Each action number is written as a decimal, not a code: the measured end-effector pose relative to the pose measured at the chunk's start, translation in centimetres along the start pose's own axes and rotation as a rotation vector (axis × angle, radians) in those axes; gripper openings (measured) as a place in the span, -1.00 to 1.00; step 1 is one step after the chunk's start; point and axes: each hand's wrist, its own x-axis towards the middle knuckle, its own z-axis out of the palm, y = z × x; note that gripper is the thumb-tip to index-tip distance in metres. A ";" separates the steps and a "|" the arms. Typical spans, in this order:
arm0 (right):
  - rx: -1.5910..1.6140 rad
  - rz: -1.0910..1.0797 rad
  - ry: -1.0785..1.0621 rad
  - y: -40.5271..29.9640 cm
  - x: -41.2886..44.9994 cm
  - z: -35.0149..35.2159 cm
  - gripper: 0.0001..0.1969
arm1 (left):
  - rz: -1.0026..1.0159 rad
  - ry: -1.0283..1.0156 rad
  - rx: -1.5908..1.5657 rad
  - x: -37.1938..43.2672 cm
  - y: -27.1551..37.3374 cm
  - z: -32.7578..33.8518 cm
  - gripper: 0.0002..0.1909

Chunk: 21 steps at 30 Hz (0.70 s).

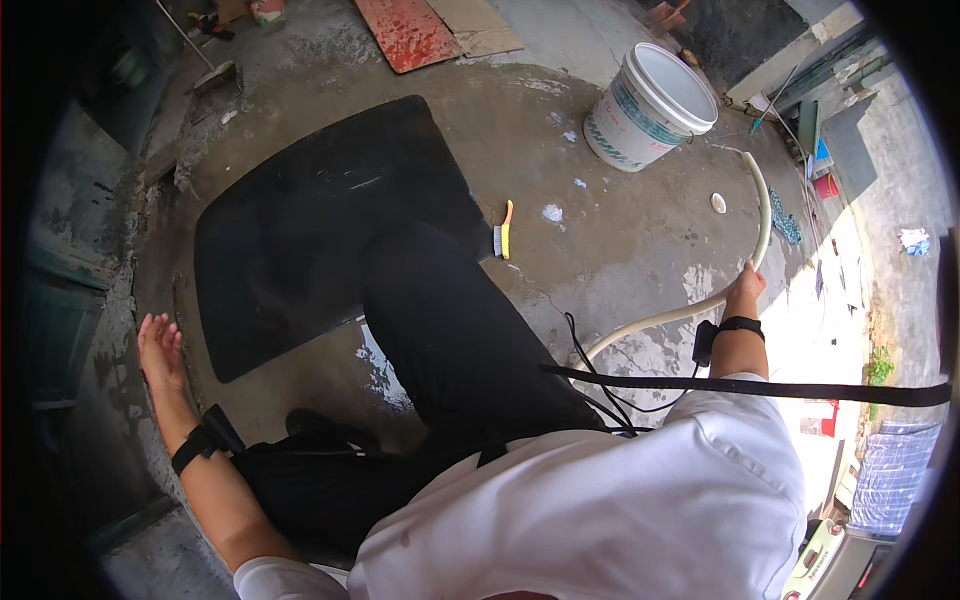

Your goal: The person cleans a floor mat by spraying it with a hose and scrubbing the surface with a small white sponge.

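My right hand [747,283] is closed around a pale flexible hose [763,217], whose end lies toward the white bucket. My left hand [160,351] is raised at the left with its fingers apart and holds nothing. A large black mat [322,217] lies flat on the wet concrete floor, partly hidden by my bent knee. Beside the mat's right corner is a brush [505,231] with a yellow and orange handle and grey bristles. A white plastic bucket [628,120], bearing writing, stands beyond it at the upper right.
A red board [409,34] and cardboard [476,26] lie at the top. A long-handled dustpan [214,79] is at the upper left. A small white lid-like disc [718,202] and a patterned teal cloth [784,217] lie near the hose. A black strap [750,387] crosses my right sleeve.
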 end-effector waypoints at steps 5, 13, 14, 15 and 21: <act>-0.707 0.170 0.395 0.3 -7.6 -0.7 -0.43 | -0.047 0.024 0.156 -0.7 1.2 -0.6 -0.66; -0.593 -0.047 -1.347 5.8 -24.8 16.4 -0.63 | -0.212 -0.166 0.638 -3.1 -1.7 7.0 -0.64; -0.635 -0.154 -1.491 7.5 -26.3 18.5 -0.70 | -0.235 -0.182 0.643 -2.9 -3.4 8.2 -0.64; -0.690 -0.318 -1.580 8.6 -28.6 20.2 -0.72 | -0.274 -0.192 0.642 -2.7 -5.3 8.7 -0.63; -0.726 -0.860 -1.544 11.5 -39.0 26.9 -0.76 | -0.640 -0.158 0.649 -3.1 -14.8 7.4 -0.67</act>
